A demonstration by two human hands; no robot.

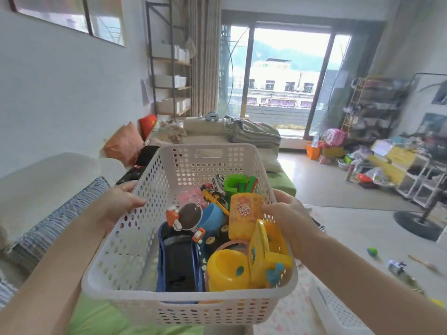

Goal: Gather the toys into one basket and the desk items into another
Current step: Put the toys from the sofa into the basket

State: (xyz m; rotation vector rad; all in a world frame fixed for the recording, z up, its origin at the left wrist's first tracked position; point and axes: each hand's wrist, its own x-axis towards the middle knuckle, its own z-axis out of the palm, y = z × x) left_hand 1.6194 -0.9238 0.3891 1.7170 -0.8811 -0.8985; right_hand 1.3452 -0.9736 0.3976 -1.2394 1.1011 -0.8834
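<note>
The white basket point(193, 313), its toys point(244, 211) piled toward the right wall, is held level above the green cushion point(96, 317), left hand point(121, 201) clasping the left rim and right hand point(287, 213) the right rim, probably to balance the load.

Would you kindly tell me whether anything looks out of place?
A small green toy and a small grey item lie loose on the pale surface at right, outside the white perforated plastic basket gripped by the left hand and right hand.
</note>
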